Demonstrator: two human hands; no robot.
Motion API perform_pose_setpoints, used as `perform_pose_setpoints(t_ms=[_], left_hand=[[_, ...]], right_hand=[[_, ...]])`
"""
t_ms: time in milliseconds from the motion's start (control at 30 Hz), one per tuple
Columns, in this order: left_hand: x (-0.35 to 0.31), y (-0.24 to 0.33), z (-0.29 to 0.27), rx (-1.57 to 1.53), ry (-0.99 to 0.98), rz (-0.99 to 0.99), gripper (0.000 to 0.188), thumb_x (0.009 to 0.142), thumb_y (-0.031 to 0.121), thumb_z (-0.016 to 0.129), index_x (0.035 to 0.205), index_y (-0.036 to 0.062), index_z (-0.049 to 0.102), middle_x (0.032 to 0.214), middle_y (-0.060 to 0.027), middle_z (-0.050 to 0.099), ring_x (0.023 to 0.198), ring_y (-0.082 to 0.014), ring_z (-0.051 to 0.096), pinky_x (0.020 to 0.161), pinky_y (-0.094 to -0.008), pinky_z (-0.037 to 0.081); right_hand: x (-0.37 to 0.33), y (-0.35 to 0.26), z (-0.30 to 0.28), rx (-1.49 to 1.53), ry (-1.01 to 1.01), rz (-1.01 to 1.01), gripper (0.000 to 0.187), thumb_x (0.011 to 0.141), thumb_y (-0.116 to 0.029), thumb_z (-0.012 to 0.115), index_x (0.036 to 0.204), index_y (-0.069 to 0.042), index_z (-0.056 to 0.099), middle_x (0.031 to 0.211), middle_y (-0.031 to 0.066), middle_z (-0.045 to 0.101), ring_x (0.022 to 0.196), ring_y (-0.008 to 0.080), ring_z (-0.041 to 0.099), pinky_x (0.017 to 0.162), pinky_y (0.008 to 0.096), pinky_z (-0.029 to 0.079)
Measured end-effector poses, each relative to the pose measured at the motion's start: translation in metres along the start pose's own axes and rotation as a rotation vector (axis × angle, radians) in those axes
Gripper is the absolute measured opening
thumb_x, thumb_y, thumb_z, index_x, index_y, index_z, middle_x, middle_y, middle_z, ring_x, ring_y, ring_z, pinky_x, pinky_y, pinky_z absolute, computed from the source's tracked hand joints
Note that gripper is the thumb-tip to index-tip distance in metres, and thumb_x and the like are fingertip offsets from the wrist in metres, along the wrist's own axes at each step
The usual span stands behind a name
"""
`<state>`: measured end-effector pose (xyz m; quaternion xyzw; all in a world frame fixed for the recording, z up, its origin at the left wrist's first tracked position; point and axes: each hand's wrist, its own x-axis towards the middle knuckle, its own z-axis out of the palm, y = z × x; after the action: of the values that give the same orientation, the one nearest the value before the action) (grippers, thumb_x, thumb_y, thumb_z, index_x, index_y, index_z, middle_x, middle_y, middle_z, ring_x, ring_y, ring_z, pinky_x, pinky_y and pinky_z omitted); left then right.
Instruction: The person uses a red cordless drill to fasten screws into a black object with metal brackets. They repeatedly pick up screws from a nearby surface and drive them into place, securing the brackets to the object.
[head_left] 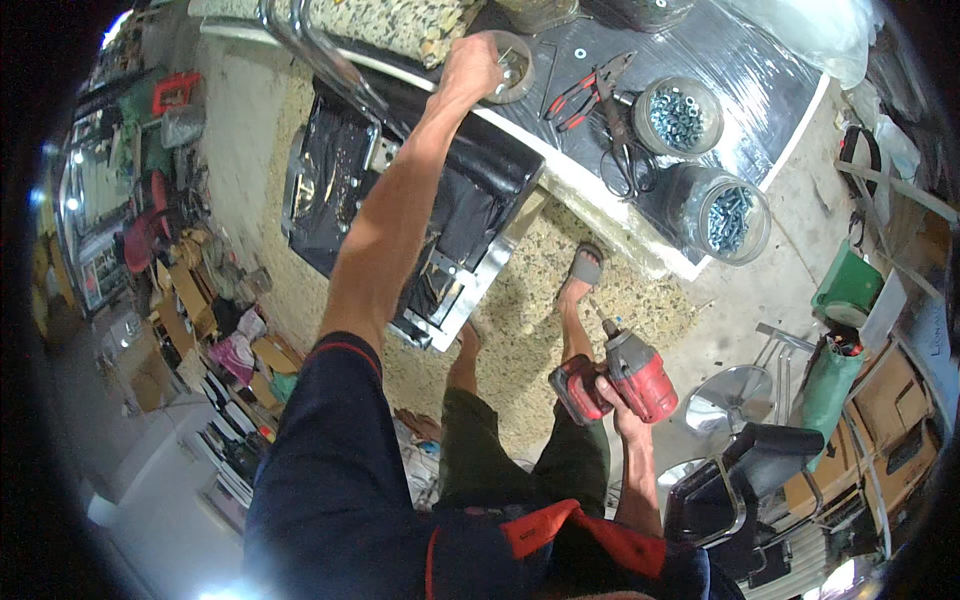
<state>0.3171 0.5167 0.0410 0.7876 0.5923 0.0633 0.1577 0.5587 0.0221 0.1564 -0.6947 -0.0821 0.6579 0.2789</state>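
My right hand (628,412) is wrapped round the handle of a red and grey cordless impact wrench (640,375), its nose pointing away from me. At the far table edge my left hand (472,68) reaches into a round clear container (513,68); its fingertips are hidden, and small metal pieces show inside. Right of that lie red-handled pliers (580,105), a dark pair of scissors (625,165) and a washer (580,53). Two clear jars stand beyond: one of nuts (678,118), another of bolts (730,220). Beneath my left forearm is a black upholstered chair frame (470,215) with metal brackets.
Bent chrome tubes (325,55) lie at the table's left end. A plastic-wrapped sheet covers the table (770,110). On the right stand a black chair (770,465), a round metal base (730,395) and a green bin (850,285). Cardboard (185,290) clutters the left.
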Motion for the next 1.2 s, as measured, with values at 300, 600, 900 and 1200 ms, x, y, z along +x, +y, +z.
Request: perform_pose_setpoints(t_ms=[300,600,900,1200], left_hand=[[-0.276,0.128,-0.038,-1.847,-0.257,-0.831,0.017,0.091,0.004,0.068,0.107,-0.0015,0.065,0.093,-0.0152,0.073,0.085,-0.0288,0.075,0.069,-0.0369,0.061],[-0.387,0.085,-0.065,-2.084,0.063,-0.993,0.018,0.093,0.006,0.068,0.110,-0.0003,0.063,0.100,-0.0188,0.072,0.094,-0.0311,0.073,0.081,-0.0416,0.061],[-0.484,-0.016,-0.069,-2.050,0.040,-1.353,0.019,0.090,0.011,0.073,0.104,0.0018,0.064,0.090,-0.0105,0.071,0.077,-0.0235,0.074,0.066,-0.0318,0.059],[-0.560,-0.123,-0.062,-2.137,-0.032,-1.410,0.018,0.089,0.009,0.072,0.104,0.0013,0.068,0.094,-0.0106,0.073,0.082,-0.0198,0.072,0.070,-0.0257,0.057]], right_hand=[[0.007,-0.018,0.030,-0.218,-0.106,-0.338,0.033,0.086,-0.018,0.080,0.115,-0.006,0.068,0.107,0.0073,0.072,0.100,0.0217,0.067,0.090,0.0396,0.053],[-0.001,0.016,0.063,-0.519,-0.271,-0.223,0.035,0.087,-0.017,0.078,0.119,-0.007,0.067,0.113,0.0092,0.071,0.105,0.0231,0.066,0.091,0.0410,0.053],[-0.040,0.105,0.146,-0.831,-0.292,-0.241,0.011,0.092,-0.013,0.066,0.100,-0.007,0.069,0.095,0.0045,0.068,0.081,0.0146,0.065,0.072,0.0326,0.054],[-0.087,0.133,0.300,-0.789,-0.217,-0.290,0.030,0.079,-0.018,0.076,0.103,-0.005,0.063,0.088,0.0093,0.064,0.076,0.0278,0.065,0.069,0.0393,0.053]])
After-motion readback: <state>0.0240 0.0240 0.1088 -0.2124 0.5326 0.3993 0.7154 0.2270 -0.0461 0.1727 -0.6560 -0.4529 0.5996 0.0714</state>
